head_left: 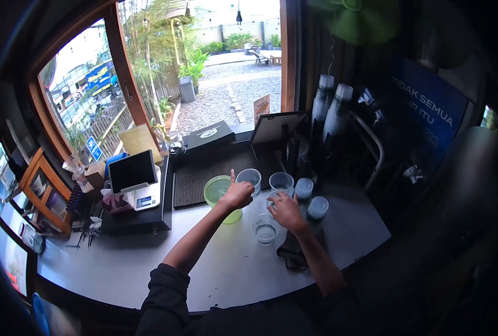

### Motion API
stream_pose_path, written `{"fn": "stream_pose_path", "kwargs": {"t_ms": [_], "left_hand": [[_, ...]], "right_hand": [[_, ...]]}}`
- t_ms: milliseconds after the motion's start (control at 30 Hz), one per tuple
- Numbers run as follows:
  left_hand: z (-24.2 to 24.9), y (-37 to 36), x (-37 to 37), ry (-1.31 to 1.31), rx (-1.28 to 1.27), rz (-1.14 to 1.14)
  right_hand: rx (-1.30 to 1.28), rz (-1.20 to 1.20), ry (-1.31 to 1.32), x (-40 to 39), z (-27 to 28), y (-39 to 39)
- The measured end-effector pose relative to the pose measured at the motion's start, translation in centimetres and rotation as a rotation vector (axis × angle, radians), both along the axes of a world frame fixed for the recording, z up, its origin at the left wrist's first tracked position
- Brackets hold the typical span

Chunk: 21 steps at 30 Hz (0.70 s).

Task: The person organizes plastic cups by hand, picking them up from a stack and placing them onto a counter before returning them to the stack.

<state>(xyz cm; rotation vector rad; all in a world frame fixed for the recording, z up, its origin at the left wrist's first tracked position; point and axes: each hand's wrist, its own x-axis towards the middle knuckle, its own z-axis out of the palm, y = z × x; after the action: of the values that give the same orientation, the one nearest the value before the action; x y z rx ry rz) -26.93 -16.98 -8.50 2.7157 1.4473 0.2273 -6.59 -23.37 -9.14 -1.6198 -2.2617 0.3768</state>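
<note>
My left hand [238, 196] is closed, thumb raised, above the right rim of a green translucent tub [214, 193]. Just beyond it stands a clear plastic cup [249, 176]; what the curled fingers hold, if anything, is hidden. Around another clear cup [270, 199], partly covered by the fingers, my right hand [287, 211] is closed. Behind that hand is a further clear cup [281, 180], and nearer me stands a clear cup with a printed band [266, 229]. To the right are two stacks of cups or lids, one farther [304, 187] and one nearer [318, 207].
A dark cloth [292, 252] lies by my right forearm. A black ribbed mat [196, 182] spans the counter's back. At left, a tablet [132, 171] stands on a black cash drawer [140, 223]. Tall cup stacks [337, 112] rise at the back right, near a propped dark panel [277, 127].
</note>
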Motion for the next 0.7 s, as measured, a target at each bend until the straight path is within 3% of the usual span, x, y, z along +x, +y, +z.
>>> {"fn": "stream_pose_path", "kwargs": {"t_ms": [100,233,367,400,500,633,700], "left_hand": [[0.6,0.1,-0.7,-0.387,0.04,0.006],[4.9,-1.5,-0.8,-0.873,0.087,0.029],[9.3,-4.1,-2.3,-1.355,-0.393,-0.079],[10.4,-4.8,-3.0,-1.404,-0.533,-0.08],[12.6,-7.2,-3.7,-1.468,-0.597,0.001],[13.3,-8.8,-3.0,-1.596,-0.636,-0.024],[12.6,-8.7,-2.4,-1.477,-0.537,-0.083]], "right_hand": [[0.148,-0.029,0.054,-0.2,-1.3,-0.3],[0.401,0.005,0.517,-1.2,0.3,-1.3],[0.569,0.03,0.711,-2.1,2.0,-1.2],[0.557,0.053,0.762,-2.2,3.1,-1.4],[0.445,0.114,0.878,-2.5,5.1,-2.1],[0.393,0.156,1.035,-2.6,5.8,-2.9],[0.463,0.11,1.026,-2.3,6.2,-3.1]]}}
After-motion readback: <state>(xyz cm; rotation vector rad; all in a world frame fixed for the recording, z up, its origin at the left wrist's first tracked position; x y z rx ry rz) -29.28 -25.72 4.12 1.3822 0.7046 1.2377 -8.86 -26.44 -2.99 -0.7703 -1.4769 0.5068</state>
